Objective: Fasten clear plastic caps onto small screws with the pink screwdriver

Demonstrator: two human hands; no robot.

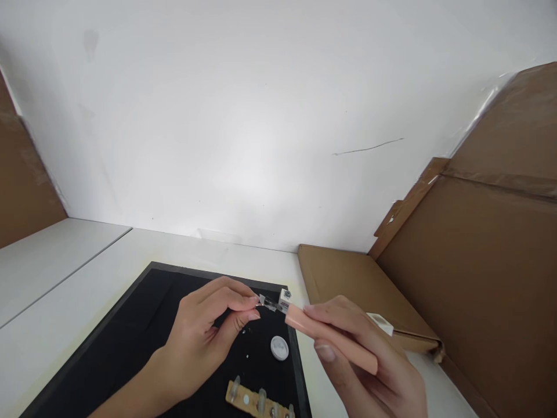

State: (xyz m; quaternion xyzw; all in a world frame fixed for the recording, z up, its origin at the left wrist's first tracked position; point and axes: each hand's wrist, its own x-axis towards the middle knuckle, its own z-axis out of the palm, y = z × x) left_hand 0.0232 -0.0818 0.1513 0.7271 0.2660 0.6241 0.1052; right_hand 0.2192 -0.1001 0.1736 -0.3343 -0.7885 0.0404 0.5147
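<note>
My left hand [217,319] is closed in a pinch, thumb against forefinger, at a small shiny piece [262,300] too small to name. Between the fingers and thumb of my right hand [369,354] lies a tool with a smooth peach-coloured handle [333,339]. Its narrow grey and clear tip points left and meets, or nearly meets, the shiny piece. Just behind the tip stands a small white block [285,296] with a dark fitting on top. Below the hands, a round white dish [279,348] sits on the black mat [143,325].
A tan strip [250,400] bearing several translucent upright pieces lies at the bottom of the mat. On the right are a flat cardboard box [361,284] and a white object [380,323], partly behind my right hand. Cardboard panels [505,249] and a white wall [243,116] enclose the table.
</note>
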